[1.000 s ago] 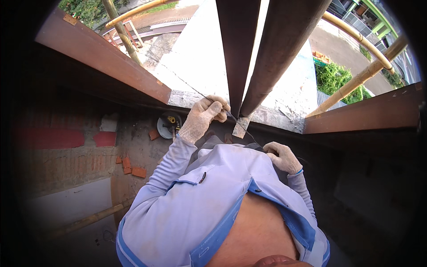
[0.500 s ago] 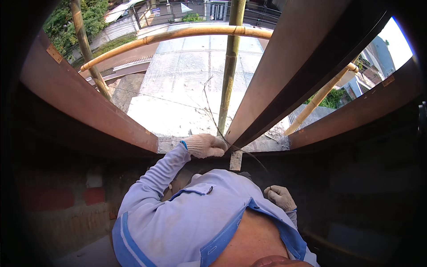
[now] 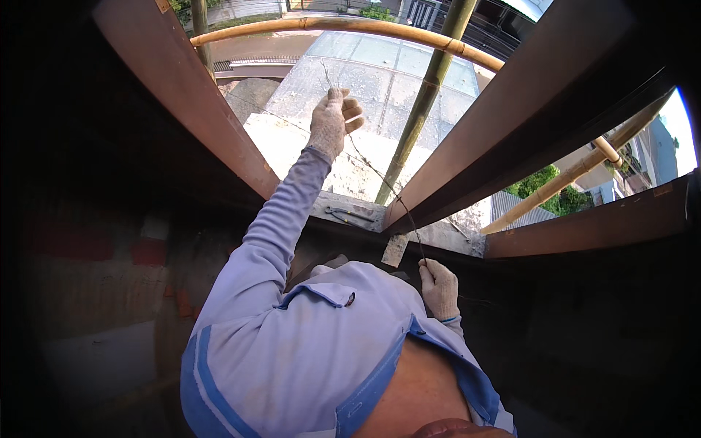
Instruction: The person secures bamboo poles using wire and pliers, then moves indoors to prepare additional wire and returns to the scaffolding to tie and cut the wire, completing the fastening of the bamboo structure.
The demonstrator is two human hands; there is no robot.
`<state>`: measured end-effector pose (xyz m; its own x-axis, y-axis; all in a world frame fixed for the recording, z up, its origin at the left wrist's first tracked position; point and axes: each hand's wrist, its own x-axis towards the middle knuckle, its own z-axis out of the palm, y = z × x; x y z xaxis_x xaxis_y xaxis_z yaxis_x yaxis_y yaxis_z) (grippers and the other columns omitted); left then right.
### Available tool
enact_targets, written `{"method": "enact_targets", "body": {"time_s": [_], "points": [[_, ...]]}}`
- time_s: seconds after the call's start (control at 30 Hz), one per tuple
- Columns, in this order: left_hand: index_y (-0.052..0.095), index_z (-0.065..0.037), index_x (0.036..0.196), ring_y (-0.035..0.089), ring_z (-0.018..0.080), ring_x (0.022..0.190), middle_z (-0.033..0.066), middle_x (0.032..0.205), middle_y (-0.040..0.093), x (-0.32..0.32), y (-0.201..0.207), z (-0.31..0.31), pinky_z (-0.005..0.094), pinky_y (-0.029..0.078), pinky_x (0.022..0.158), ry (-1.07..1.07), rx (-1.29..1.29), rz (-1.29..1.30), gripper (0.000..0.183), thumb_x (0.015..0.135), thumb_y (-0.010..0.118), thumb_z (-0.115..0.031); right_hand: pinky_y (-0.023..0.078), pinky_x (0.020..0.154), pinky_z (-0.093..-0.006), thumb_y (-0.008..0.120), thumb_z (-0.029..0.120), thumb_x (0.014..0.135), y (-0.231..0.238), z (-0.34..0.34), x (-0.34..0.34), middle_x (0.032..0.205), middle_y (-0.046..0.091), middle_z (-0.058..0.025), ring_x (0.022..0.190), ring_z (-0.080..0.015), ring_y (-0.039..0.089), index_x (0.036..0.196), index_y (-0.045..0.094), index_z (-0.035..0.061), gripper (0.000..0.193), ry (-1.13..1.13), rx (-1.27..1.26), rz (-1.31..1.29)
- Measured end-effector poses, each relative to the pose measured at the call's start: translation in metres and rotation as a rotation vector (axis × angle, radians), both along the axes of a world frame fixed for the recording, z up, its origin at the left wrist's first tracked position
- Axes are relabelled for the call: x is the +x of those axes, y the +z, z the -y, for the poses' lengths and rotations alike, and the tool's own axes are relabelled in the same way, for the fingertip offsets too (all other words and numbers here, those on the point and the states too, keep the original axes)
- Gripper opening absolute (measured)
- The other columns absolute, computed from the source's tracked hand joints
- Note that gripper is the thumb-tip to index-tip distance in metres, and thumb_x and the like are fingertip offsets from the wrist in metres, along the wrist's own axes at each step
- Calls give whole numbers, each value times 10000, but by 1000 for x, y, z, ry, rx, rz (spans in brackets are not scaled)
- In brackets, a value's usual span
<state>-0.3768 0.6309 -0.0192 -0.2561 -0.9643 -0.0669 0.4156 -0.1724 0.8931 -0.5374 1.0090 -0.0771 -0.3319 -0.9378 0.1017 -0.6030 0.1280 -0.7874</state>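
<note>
A thin, twisted dark wire (image 3: 378,174) runs between my two gloved hands, passing in front of the foot of a brown window post (image 3: 467,131). My left hand (image 3: 333,125) is stretched out past the sill and pinches the wire close to its far end, the other fingers loosely curled. Low by my chest, my right hand (image 3: 439,287) closes on the wire's near part between thumb and fingers. A pair of pincers (image 3: 350,214) lies on the rough concrete sill (image 3: 371,208), left of the post.
Bamboo scaffold poles, one upright (image 3: 427,98) and one crosswise (image 3: 328,24), stand outside the opening. Beyond and below lies a pale, debris-strewn slab (image 3: 358,66). Slanted brown frame members (image 3: 197,95) border the opening. A small pale block (image 3: 395,250) juts below the sill.
My left hand has moved from the sill outward and up, now with the wire's far end. My right hand has risen toward the sill. The pincers have come into sight.
</note>
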Motion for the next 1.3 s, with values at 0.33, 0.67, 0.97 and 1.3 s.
{"method": "enact_targets", "body": {"time_s": [0.33,0.67,0.97,1.3], "points": [[617,-89,1122,480,99,662,-14,793,489,3,100,53,257,480,615,-736,-252,-777,386,1089,486,-450,355,576,-229,530,116,955,21,34,34,695,545,24,625,-50,442,1222,658,-83,356,38,122,867],[586,-50,1408,620,280,1262,160,1342,646,-42,144,208,391,551,1020,-461,-639,384,662,1066,440,-598,512,608,-253,462,134,1097,4,185,97,791,608,-65,642,-137,602,1264,474,-5,218,-278,-380,956],[614,-48,1375,600,300,1264,159,1331,649,-123,108,313,420,492,1055,-595,-562,632,631,1065,472,-580,504,497,-280,472,140,1095,-38,280,119,742,587,-30,526,-114,534,1200,523,44,151,-702,-412,1022],[650,-46,1372,617,309,1288,181,1361,675,-188,77,347,383,446,1097,-472,-813,933,571,1047,556,-507,534,849,-322,470,126,1055,-100,417,-72,1041,694,-147,947,-224,669,1381,564,-40,377,-959,-329,554]]}}
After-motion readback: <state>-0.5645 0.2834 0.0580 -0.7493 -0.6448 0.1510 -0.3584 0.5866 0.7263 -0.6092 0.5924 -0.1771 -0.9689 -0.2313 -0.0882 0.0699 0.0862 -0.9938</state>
